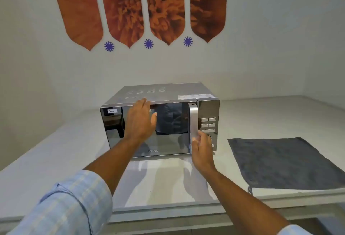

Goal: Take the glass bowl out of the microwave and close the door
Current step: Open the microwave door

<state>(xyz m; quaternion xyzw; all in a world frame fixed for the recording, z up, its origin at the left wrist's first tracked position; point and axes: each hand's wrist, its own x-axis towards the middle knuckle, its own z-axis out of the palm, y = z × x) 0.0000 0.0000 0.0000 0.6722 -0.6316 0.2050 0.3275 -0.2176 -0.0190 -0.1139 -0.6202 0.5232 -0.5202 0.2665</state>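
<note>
Nearest to the camera is the rolled-up checked sleeve (61, 205) of the left arm. The left hand (140, 121) is spread flat, fingers apart, with its fingertips on the top edge of the microwave (160, 93), in front of the mirrored door (130, 141). The right hand (202, 148) is at the lower part of the vertical silver handle (193, 121), fingers loosely curled beside it; I cannot tell if they already hold it. The door is closed, so the glass bowl is not visible; I judge it is inside. A grey cloth (280, 162) lies on the white counter (46, 160) to the right, a likely place for the bowl.

The step seems to be opening the door. If the pull is strong and the left hand does not press enough, the microwave may slide forward on the smooth counter. The bowl could be hot, and bare hands may drop it
</note>
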